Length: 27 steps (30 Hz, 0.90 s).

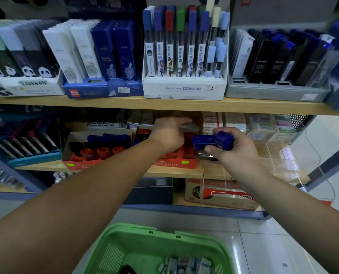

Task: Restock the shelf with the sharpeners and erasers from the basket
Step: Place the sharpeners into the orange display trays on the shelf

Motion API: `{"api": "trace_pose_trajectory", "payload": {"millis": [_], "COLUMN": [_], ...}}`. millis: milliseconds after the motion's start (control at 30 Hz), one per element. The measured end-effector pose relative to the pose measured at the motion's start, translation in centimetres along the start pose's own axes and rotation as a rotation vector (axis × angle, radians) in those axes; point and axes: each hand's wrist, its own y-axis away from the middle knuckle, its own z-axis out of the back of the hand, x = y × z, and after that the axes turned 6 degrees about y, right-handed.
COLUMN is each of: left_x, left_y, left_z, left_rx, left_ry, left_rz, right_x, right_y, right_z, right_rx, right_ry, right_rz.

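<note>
I am standing at the shelf (pixel 164 172) with the green basket (pixel 125 232) on the floor below me, and I judge that I am somewhere in the middle of the job.

My left hand (pixel 169 133) is reaching deep into the right-hand red display box (pixel 172 164) on the middle shelf, over the rows of red sharpeners (pixel 188 153) standing in it. Its fingers are pointing toward the back of the box and are blurred, so I cannot tell whether they are holding anything or just making room.

My right hand (pixel 240 155) is curling its fingers and thumb around a small bunch of blue sharpeners (pixel 214 140), with a darker piece tucked underneath, and is holding them just beside the right end of that box, above the shelf edge. These are not yet placed.

The neighbouring red box (pixel 75 165) to the left is looking well filled with blue, black and orange-red sharpeners, so the sharpener part seems largely done.

Down in the basket I am seeing a heap of wrapped erasers (pixel 186 264) and a dark shape at its bottom edge, too cut off to name. So the erasers are waiting, probably for the clear bins (pixel 283 147) to the right of the red boxes, and that looks like the bigger share left to do.
</note>
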Motion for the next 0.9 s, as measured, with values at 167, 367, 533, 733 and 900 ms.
{"api": "trace_pose_trajectory", "payload": {"millis": [167,367,533,733,900], "left_x": [-1.4,0.5,3.2,5.2,3.6], "left_y": [2.7,4.5,4.7,5.1,4.2], "left_z": [2.9,5.2,7.6,7.6,5.1], "left_rx": [0.271,0.308,0.148,0.103,0.143], "left_ry": [0.645,0.626,0.589,0.457,0.287], "left_rz": [0.108,0.147,0.286,0.29,0.138], "right_x": [0.8,2.2,2.4,2.8,2.6], "right_y": [0.0,-0.3,-0.9,-0.5,-0.2], "right_z": [-1.2,-3.6,-5.3,-5.9,-5.4], "right_rx": [-0.005,0.039,-0.013,0.021,0.025], "right_ry": [0.057,0.083,0.033,-0.007,0.015], "right_rz": [0.045,0.09,-0.041,-0.103,-0.073]}}
